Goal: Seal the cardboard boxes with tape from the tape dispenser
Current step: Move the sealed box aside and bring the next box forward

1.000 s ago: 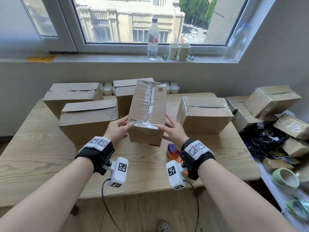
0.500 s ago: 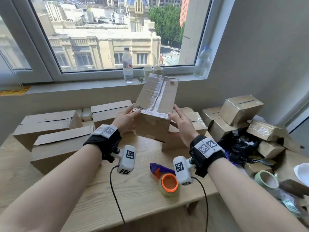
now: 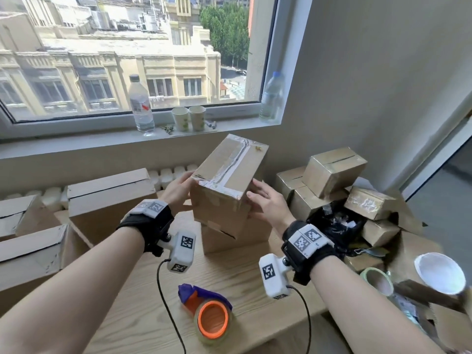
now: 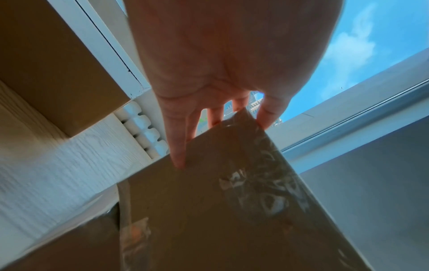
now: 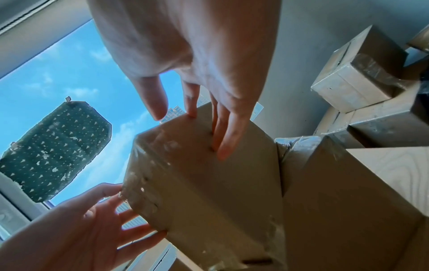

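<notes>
**Taped box carried right, toward the pile**

I hold the taped box [image 3: 227, 185] between my two palms, tilted, with its taped seam facing up. My left hand [image 3: 178, 191] presses flat against its left side, fingers straight; my right hand [image 3: 268, 205] presses the right side the same way, fingers spread and straight, nothing curled round an edge. Compared with half a second ago, the box sits lower and farther right, just above another box [image 3: 229, 236] on the table [image 3: 143, 312], and close to the pile of sealed boxes [image 3: 332, 172] at the right. My view has turned right too: the open boxes [image 3: 107, 198] on the left have slid toward the frame edge. The tape dispenser [image 3: 209, 315] with its orange core lies on the near table edge, between my wrists, untouched.
</notes>
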Demonstrator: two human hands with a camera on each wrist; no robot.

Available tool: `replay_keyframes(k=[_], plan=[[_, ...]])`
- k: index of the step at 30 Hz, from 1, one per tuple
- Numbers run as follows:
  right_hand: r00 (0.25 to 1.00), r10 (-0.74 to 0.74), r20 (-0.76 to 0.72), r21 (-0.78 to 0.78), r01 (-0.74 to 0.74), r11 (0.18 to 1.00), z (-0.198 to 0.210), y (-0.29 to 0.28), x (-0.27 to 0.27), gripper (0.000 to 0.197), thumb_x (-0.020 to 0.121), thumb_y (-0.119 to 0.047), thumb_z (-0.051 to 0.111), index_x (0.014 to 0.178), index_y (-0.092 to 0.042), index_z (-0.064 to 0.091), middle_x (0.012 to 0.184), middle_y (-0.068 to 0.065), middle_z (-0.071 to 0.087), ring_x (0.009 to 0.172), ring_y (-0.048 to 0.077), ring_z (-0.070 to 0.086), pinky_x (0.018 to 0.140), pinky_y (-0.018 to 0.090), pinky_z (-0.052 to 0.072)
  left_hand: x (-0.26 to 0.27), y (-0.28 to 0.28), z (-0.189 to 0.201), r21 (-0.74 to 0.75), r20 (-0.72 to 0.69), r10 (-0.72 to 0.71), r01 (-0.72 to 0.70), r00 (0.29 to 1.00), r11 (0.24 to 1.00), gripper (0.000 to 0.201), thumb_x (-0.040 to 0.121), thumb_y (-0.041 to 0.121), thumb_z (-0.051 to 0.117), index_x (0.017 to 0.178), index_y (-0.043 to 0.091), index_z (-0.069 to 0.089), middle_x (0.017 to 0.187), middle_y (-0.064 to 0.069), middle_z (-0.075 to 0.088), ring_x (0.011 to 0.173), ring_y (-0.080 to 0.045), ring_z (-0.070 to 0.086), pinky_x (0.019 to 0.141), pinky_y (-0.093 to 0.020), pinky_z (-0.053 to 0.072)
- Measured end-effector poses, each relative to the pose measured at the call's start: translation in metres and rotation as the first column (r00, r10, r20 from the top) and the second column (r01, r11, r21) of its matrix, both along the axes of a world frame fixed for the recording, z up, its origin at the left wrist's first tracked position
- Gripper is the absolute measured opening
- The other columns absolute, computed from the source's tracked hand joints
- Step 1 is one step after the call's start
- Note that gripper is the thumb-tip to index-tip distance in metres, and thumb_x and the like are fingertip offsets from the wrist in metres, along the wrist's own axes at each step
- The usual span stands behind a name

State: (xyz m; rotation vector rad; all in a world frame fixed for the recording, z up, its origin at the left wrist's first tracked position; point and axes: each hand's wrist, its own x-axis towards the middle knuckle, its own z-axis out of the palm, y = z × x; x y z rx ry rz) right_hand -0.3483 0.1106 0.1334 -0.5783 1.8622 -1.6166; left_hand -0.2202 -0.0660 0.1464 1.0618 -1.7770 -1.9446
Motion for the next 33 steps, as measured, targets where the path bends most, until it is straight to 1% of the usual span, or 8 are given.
replay_keyframes(k=[7, 11, 14, 16, 18, 20, 27, 33], plan=[[0.984, -0.073, -0.164, 0.060, 0.084, 0.995, 0.013, -0.019, -0.065, 0.062, 0.089, -0.025, 0.063, 0.144, -0.016, 0.035, 0.148, 0.009, 0.035, 0.135, 0.019, 0.037, 0.109, 0.029, 0.031, -0.006, -0.019, 0.000, -0.038, 0.001, 0.040, -0.040, 0.999, 0.998, 0.030, 0.094, 0.014, 0.043, 0.116, 0.031, 0.055, 0.116, -0.007, 0.056, 0.101, -0.023, 0.055, 0.080, -0.038, 0.052], [0.981, -0.040, -0.191, 0.147, 0.069, 0.987, 0.022, -0.041, -0.102, 0.072, 0.085, -0.033, 0.065, 0.146, -0.022, 0.029, 0.151, 0.006, 0.031, 0.136, 0.020, 0.033, 0.113, 0.039, 0.028, 0.001, -0.028, -0.002, -0.047, 0.007, 0.036, -0.035, 0.999, 0.998, 0.041, 0.094, 0.016, 0.052, 0.131, 0.030, 0.048, 0.131, -0.010, 0.052, 0.117, -0.026, 0.052, 0.089, -0.038, 0.048], [0.989, -0.002, -0.146, 0.167, 0.027, 0.986, 0.023, -0.052, -0.119, 0.072, 0.088, -0.023, 0.064, 0.148, -0.016, 0.025, 0.149, 0.007, 0.035, 0.132, 0.019, 0.038, 0.106, 0.029, 0.031, 0.013, -0.029, -0.001, -0.059, 0.078, 0.055, -0.050, 0.995, 0.997, 0.059, 0.089, 0.029, 0.062, 0.142, 0.024, 0.037, 0.137, -0.005, 0.045, 0.118, -0.030, 0.052, 0.092, -0.039, 0.049], [0.991, 0.009, -0.131, 0.177, 0.014, 0.984, 0.021, -0.055, -0.124, 0.070, 0.087, -0.016, 0.064, 0.147, -0.013, 0.029, 0.143, 0.007, 0.041, 0.121, 0.016, 0.043, 0.098, 0.023, 0.032, 0.019, -0.024, 0.002, -0.095, 0.163, 0.078, -0.063, 0.983, 0.993, 0.050, 0.086, 0.037, 0.063, 0.129, 0.013, 0.052, 0.130, -0.011, 0.052, 0.105, -0.029, 0.059, 0.084, -0.037, 0.054], [0.992, 0.001, -0.123, 0.169, 0.020, 0.985, 0.018, -0.055, -0.126, 0.069, 0.085, -0.012, 0.065, 0.146, -0.012, 0.033, 0.135, 0.007, 0.045, 0.112, 0.014, 0.044, 0.094, 0.021, 0.034, 0.023, -0.016, 0.005, -0.090, 0.200, 0.075, -0.057, 0.977, 0.994, 0.026, 0.086, 0.036, 0.063, 0.099, 0.013, 0.065, 0.114, -0.019, 0.061, 0.095, -0.032, 0.064, 0.080, -0.038, 0.054], [0.992, -0.021, -0.124, 0.154, 0.040, 0.987, 0.017, -0.054, -0.125, 0.068, 0.083, -0.011, 0.067, 0.144, -0.010, 0.036, 0.129, 0.007, 0.047, 0.110, 0.015, 0.046, 0.093, 0.022, 0.037, 0.025, -0.010, 0.005, -0.048, 0.185, 0.060, -0.052, 0.981, 0.998, 0.021, 0.086, 0.036, 0.063, 0.089, 0.014, 0.066, 0.108, -0.017, 0.065, 0.095, -0.034, 0.066, 0.082, -0.040, 0.055], [0.970, -0.123, -0.210, 0.120, 0.151, 0.981, 0.010, -0.041, -0.118, 0.043, 0.078, -0.017, 0.074, 0.113, -0.014, 0.049, 0.115, 0.009, 0.058, 0.100, 0.019, 0.056, 0.092, 0.033, 0.047, 0.009, -0.007, 0.012, 0.152, -0.035, 0.028, -0.023, 0.999, 0.988, 0.029, 0.088, 0.020, 0.062, 0.114, 0.011, 0.057, 0.111, -0.003, 0.062, 0.104, -0.020, 0.057, 0.100, -0.038, 0.042], [0.955, -0.133, -0.265, 0.201, 0.189, 0.961, 0.006, -0.024, -0.117, 0.047, 0.071, -0.037, 0.074, 0.107, -0.020, 0.049, 0.103, -0.002, 0.055, 0.102, 0.022, 0.058, 0.093, 0.047, 0.049, -0.011, -0.008, 0.013, 0.149, -0.111, 0.082, -0.065, 0.990, 0.987, 0.046, 0.088, -0.007, 0.052, 0.130, 0.009, 0.047, 0.114, -0.003, 0.060, 0.096, -0.012, 0.057, 0.093, -0.033, 0.044]])
